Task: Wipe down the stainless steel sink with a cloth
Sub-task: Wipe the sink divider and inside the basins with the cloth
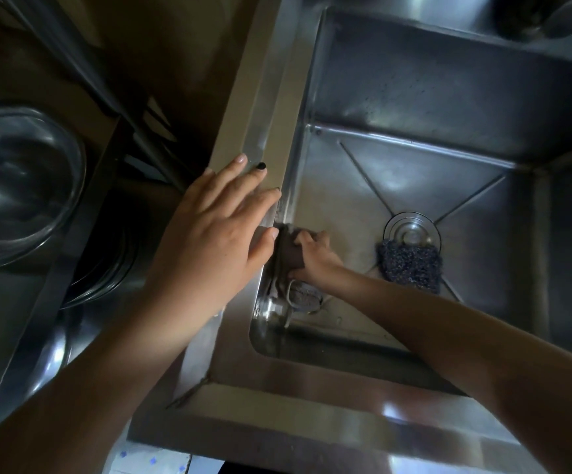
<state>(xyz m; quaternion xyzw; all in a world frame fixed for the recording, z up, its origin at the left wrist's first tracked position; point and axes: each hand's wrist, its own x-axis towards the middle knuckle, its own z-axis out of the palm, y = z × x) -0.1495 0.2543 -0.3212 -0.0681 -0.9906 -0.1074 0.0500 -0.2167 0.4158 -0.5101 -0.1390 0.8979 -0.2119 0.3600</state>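
cloth [286,251] looks soft, limp, light and probably damp: it bunches under pressure and a tail hangs loose below the right hand [315,258]. that hand's fingers curl over the wad, pressing it onto the sink [414,90] wall just under the rim. left hand [209,234] lies flat on the rim right above, fingers straight, holding nothing. judgement: grip mid-wad; steel looks slick, so it should slide easily. 1 knit scrubber [409,265] sits beyond the right hand, by the drain [412,230].

Left hand [209,234] rests on sink [414,97] rim; right hand [315,260] grips cloth [286,254] inside.
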